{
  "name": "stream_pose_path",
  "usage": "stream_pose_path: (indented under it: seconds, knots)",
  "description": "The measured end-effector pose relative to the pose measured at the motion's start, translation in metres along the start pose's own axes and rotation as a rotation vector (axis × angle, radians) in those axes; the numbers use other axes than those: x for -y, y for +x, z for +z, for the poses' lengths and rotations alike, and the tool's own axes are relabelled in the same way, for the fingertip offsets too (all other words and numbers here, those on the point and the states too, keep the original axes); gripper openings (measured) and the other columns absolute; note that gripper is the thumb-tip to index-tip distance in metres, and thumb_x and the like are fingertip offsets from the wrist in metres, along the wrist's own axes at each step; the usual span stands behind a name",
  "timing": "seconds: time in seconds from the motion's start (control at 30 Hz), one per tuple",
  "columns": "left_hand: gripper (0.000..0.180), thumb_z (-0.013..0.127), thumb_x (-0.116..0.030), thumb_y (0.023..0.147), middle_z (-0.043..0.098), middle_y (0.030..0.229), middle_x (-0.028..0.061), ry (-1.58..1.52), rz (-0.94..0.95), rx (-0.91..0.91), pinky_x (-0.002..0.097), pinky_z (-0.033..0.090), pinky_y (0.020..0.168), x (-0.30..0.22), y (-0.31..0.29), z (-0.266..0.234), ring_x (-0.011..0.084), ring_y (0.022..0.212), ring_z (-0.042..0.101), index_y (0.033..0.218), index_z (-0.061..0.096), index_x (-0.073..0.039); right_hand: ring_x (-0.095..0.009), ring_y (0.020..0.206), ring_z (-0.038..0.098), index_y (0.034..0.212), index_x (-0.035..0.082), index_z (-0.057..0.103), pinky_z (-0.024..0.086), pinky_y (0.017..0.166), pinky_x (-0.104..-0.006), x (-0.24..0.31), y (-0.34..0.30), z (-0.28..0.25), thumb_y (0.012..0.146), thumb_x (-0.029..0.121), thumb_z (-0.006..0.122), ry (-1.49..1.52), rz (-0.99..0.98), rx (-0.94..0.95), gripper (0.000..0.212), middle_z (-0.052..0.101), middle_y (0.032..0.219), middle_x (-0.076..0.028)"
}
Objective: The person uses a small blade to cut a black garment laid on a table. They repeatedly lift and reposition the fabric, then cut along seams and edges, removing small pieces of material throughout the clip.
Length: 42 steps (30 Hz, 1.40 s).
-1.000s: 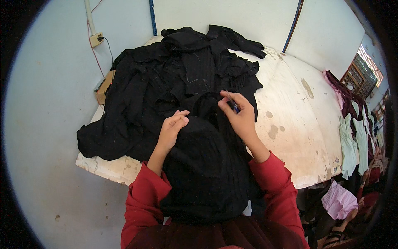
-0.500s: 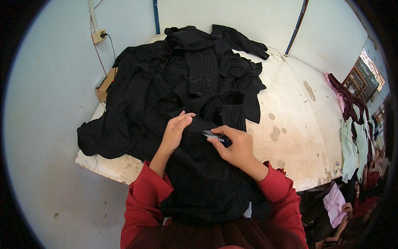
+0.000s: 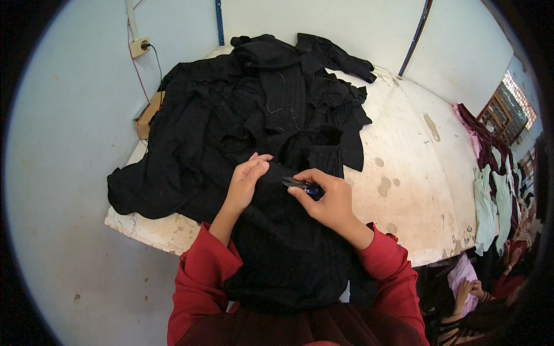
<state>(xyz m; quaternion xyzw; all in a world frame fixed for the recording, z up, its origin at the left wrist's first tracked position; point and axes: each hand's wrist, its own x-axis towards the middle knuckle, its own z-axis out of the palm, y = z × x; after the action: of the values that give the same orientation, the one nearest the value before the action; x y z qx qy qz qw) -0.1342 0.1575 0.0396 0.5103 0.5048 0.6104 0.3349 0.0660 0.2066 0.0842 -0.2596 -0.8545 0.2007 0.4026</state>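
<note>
A black garment (image 3: 288, 265) hangs over the table's near edge toward my lap and runs up into a large heap of black clothes (image 3: 196, 121). My left hand (image 3: 248, 181) pinches a fold of this garment between thumb and fingers. Just to its right, my right hand (image 3: 330, 202) grips a pair of small thread snips (image 3: 306, 187) with dark handles. The blades point left toward my left hand, a short gap away, with their tips slightly apart. Loose pale threads lie on the black cloth beyond my hands.
The worn, stained wooden table (image 3: 415, 173) extends right. A wall socket (image 3: 140, 47) with a plugged cable is at the left wall. Pale green clothes (image 3: 493, 202) hang at the far right. Below them, another person's hands (image 3: 470, 291) hold pink cloth (image 3: 460, 274).
The snips have turned slightly in my right hand, and their blades look darker. My left hand stays in place. At the lower right, the other person's hands and pink cloth have shifted.
</note>
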Motion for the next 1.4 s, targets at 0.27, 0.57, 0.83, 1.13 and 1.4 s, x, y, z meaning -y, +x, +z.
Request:
stream_pose_path:
  seconds: [0.27, 0.57, 0.83, 1.13, 1.4]
  knots:
    - [0.026, 0.052, -0.015, 0.092, 0.066, 0.106, 0.0152, -0.029, 0.152, -0.044, 0.0404, 0.018, 0.114, 0.002, 0.0, 0.005, 0.0199, 0.109, 0.057, 0.078, 0.059, 0.006, -0.02, 0.069, 0.069, 0.091, 0.006, 0.071, 0.05, 0.063, -0.0268, 0.01, 0.008, -0.001, 0.076, 0.029, 0.076, -0.001, 0.139, 0.126, 0.027, 0.07, 0.079, -0.01]
    - [0.025, 0.053, -0.014, 0.091, 0.065, 0.107, 0.0163, -0.034, 0.152, -0.057, 0.0404, 0.018, 0.114, 0.0, -0.002, 0.006, 0.0201, 0.11, 0.056, 0.077, 0.059, 0.005, -0.018, 0.065, 0.067, 0.088, 0.007, 0.071, 0.049, 0.059, -0.0265, 0.006, 0.009, 0.0, 0.078, 0.025, 0.075, 0.054, 0.101, 0.09, 0.021, 0.069, 0.074, -0.009]
    - [0.018, 0.059, -0.012, 0.087, 0.065, 0.11, 0.0146, -0.024, 0.184, 0.007, 0.0404, 0.015, 0.115, 0.001, -0.002, 0.004, 0.0189, 0.107, 0.057, 0.082, 0.062, 0.004, -0.01, 0.074, 0.06, 0.097, 0.006, 0.07, 0.046, 0.067, -0.0241, -0.016, 0.028, 0.006, 0.076, 0.024, 0.078, 0.409, 0.104, 0.185, 0.029, 0.064, 0.072, -0.005]
    - [0.03, 0.066, -0.009, 0.08, 0.065, 0.112, 0.0104, -0.015, 0.175, 0.104, 0.0394, 0.013, 0.117, -0.005, -0.002, 0.001, 0.0151, 0.105, 0.059, 0.108, 0.064, 0.003, -0.006, 0.078, 0.06, 0.107, 0.001, 0.067, 0.043, 0.065, -0.0158, -0.039, 0.054, -0.018, 0.084, 0.015, 0.071, 0.641, 0.419, -0.129, 0.028, 0.068, 0.089, -0.003]
    - [0.017, 0.063, -0.005, 0.079, 0.065, 0.099, 0.0037, -0.363, -0.026, 0.038, 0.0304, 0.033, 0.104, 0.002, -0.007, 0.002, 0.0141, 0.092, 0.061, 0.096, 0.063, -0.002, -0.011, 0.09, 0.06, 0.132, 0.009, 0.05, 0.048, 0.076, -0.0253, -0.018, 0.022, -0.022, 0.074, 0.017, 0.079, 0.565, 0.35, 0.29, 0.066, 0.064, 0.106, -0.006]
